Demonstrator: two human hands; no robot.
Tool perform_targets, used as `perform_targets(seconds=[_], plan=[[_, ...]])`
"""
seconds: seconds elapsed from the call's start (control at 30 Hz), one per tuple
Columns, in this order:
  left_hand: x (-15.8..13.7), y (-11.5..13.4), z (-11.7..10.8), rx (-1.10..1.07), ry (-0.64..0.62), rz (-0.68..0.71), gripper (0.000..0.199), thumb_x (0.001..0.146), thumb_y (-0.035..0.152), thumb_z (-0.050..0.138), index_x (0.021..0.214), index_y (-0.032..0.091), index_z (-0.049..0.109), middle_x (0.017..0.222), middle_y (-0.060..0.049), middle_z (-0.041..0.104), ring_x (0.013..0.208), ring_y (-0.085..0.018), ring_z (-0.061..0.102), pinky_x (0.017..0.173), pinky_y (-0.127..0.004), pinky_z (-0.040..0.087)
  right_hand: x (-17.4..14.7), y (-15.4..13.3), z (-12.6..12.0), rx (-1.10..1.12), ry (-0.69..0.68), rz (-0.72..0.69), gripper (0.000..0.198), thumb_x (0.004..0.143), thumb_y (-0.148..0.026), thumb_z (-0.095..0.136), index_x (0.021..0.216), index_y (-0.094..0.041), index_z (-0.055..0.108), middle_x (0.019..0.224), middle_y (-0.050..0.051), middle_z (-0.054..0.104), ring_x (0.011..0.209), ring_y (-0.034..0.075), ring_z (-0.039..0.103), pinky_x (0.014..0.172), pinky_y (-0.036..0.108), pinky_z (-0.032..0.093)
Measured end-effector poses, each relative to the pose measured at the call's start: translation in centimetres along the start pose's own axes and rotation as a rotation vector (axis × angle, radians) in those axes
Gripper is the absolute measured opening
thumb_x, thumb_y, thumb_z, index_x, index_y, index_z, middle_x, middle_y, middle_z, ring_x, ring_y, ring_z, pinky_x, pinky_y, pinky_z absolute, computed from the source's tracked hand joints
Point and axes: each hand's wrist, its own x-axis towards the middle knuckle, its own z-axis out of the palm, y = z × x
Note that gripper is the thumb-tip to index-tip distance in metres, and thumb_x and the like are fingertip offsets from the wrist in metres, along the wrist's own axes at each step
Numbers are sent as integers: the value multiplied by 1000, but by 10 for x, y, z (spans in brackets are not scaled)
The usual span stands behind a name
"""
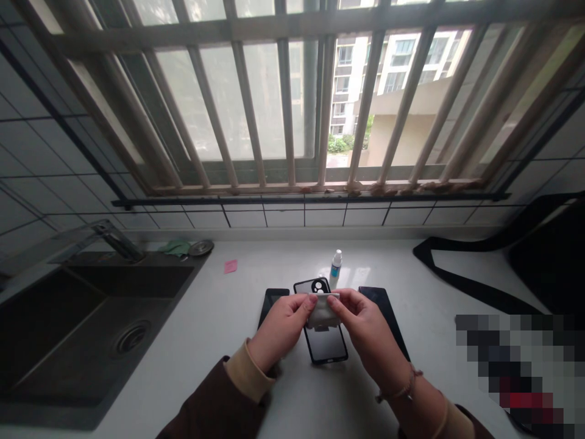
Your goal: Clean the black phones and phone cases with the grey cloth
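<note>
Between my two hands is a small, flat grey-white packet [323, 312] with a pale top edge; I cannot make out whether it is a sachet or a folded cloth. My left hand [284, 323] pinches its left upper corner. At the right upper corner, the thumb and fingers of my right hand [365, 323] are closed on it. Beneath the packet lies a clear phone case [326, 347] with a black rim and a round camera part. Dark phones lie on either side, one [275, 296] partly behind my left hand, the other [384, 305] partly behind my right.
A small white-capped bottle [336, 268] with a blue label stands behind the case. A pink paper note [231, 266] lies on the white counter [201, 347]. To the left are a sink [183, 286] and tap [119, 241]; to the right, a black strap [470, 286]. A barred window rises behind.
</note>
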Motion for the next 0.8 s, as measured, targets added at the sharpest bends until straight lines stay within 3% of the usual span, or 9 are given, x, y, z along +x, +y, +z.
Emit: perform_targets(seconds=[0.23, 0.5, 0.8], plan=[[1, 0, 0, -31, 0, -54, 55, 105, 60, 51, 85, 14, 72, 76, -3, 63, 70, -16, 52, 67, -27, 41, 2, 8, -3, 3, 45, 36, 51, 84, -65, 81, 99, -17, 78, 92, 9, 78, 84, 24, 69, 73, 34, 54], [2, -1, 1, 53, 91, -73, 56, 103, 63, 51, 84, 16, 72, 70, -2, 61, 62, -15, 53, 58, -26, 38, -1, -4, 4, -4, -78, 100, 45, 82, -56, 85, 101, -17, 76, 92, 6, 77, 82, 21, 68, 74, 32, 53], [1, -1, 0, 50, 113, -83, 56, 104, 63, 50, 81, 16, 68, 68, -1, 59, 58, -14, 53, 56, -25, 39, 0, -2, -1, -210, -102, 13, 45, 90, -63, 73, 87, -18, 73, 80, 3, 69, 73, 18, 57, 68, 31, 47]])
